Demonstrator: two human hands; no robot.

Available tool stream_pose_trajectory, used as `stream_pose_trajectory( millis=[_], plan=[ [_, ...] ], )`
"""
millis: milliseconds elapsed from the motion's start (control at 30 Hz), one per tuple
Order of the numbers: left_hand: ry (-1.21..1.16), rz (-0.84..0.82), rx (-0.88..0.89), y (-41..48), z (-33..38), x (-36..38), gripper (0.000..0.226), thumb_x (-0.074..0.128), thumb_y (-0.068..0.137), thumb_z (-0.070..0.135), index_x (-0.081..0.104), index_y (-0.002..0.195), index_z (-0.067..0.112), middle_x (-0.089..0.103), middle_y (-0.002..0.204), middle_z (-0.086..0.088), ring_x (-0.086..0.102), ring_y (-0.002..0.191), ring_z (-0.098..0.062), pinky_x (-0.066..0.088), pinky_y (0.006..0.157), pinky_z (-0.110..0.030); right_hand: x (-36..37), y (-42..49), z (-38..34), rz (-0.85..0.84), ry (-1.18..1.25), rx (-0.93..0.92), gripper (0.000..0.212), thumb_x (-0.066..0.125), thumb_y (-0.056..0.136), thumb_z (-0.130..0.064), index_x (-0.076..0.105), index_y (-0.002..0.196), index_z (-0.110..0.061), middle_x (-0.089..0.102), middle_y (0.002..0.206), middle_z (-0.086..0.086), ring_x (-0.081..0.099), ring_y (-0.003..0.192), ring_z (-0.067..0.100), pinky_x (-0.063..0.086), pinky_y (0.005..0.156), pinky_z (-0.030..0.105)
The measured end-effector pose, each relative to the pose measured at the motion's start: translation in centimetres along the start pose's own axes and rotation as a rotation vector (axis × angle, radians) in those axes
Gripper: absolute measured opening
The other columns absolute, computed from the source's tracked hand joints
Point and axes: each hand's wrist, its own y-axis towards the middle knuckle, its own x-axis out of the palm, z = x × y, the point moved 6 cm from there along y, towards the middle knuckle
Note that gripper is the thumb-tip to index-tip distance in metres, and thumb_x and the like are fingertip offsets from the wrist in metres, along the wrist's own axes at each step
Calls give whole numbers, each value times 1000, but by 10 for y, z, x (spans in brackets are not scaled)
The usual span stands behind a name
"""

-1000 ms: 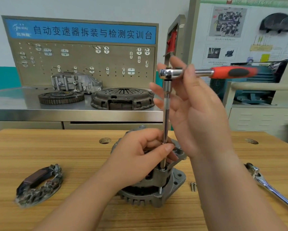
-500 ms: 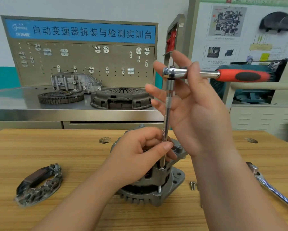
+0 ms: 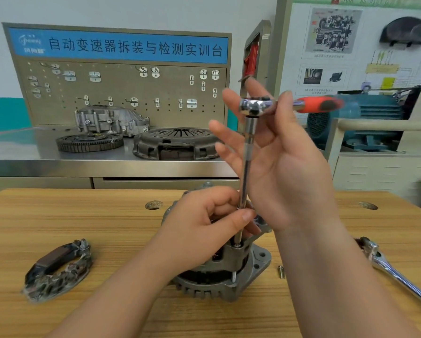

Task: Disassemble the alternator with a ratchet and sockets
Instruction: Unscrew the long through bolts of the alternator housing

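Note:
The grey alternator [image 3: 229, 284] stands on the wooden table [image 3: 82, 215], pulley side down. A long chrome extension bar [image 3: 246, 172] rises upright from a bolt on its housing to a ratchet [image 3: 253, 106] with a red and black handle pointing right, blurred. My left hand [image 3: 204, 235] rests on top of the alternator and pinches the bar's lower end between thumb and fingers. My right hand [image 3: 289, 172] is raised, its thumb and index finger pinching the ratchet head, the other fingers spread beside the bar.
A removed rectifier part [image 3: 58, 269] lies at the left of the table. A loose bolt [image 3: 280, 270] lies right of the alternator, and a second chrome ratchet [image 3: 394, 274] lies further right. Behind, a steel bench carries a flywheel [image 3: 90, 142] and a clutch cover [image 3: 175, 142].
The ratchet handle has swung about the upright bar and now looks shorter and blurred. My right hand's fingers have shifted on the head. My left hand has stayed on the bar.

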Motion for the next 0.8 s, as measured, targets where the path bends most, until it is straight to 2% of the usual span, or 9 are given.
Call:
stream_pose_trajectory(
  millis=[67,167,233,300,400,533,600,700,800],
  plan=[
    [21,20,-15,0,0,-1,14,63,82,26,69,87,14,76,77,3,73,77,-19,56,81,-52,0,-1,-9,35,-121,-142,25,55,90,-36,64,112,-29,71,116,-4,66,99,20,52,79,30],
    [44,28,-28,0,0,-1,19,62,80,27,68,88,11,76,76,4,73,77,-12,58,81,-46,-1,-2,-14,49,-210,-221,24,53,90,-27,65,110,-31,65,127,-7,66,104,18,50,81,29],
    [21,21,-30,-1,0,-2,24,67,79,32,70,91,13,76,77,1,73,79,-16,56,82,-51,0,-2,-10,6,-107,-147,27,46,96,-32,61,117,-27,66,124,-7,71,98,22,53,82,29],
    [-7,-6,-29,-1,2,-1,26,64,77,39,72,93,19,76,80,0,73,81,-23,55,83,-55,1,0,-2,-24,24,-13,37,32,101,-40,56,122,-20,72,111,-3,74,86,25,57,79,31],
    [16,-36,-15,-1,2,0,21,59,78,38,73,91,30,76,80,3,73,81,-18,57,82,-51,-1,0,3,-15,67,73,48,24,101,-47,51,128,-18,75,101,-2,74,79,23,59,73,32],
    [48,-17,-6,0,0,-2,21,58,77,44,71,90,32,76,80,6,71,80,-32,55,78,-58,0,-2,-7,30,-167,-135,27,45,96,-37,62,117,-29,69,120,-7,67,108,22,56,79,30],
    [46,-15,-5,0,-1,-2,24,58,76,46,69,91,30,76,80,5,70,80,-37,54,76,-59,1,-3,-13,28,-260,-221,24,50,92,-30,65,111,-31,65,126,-9,61,119,21,53,84,30],
    [38,-17,5,0,-2,-2,24,59,77,44,70,90,27,76,80,2,69,79,-38,55,75,-58,3,-1,-10,-30,-139,-147,26,47,94,-32,63,115,-28,66,123,-10,68,107,24,53,84,29],
    [-10,-37,1,0,-2,-1,22,59,80,39,73,91,26,76,82,2,73,81,-20,58,79,-40,1,1,0,-69,36,46,41,31,98,-44,58,118,-21,73,107,-5,73,90,23,57,81,31]
  ],
)
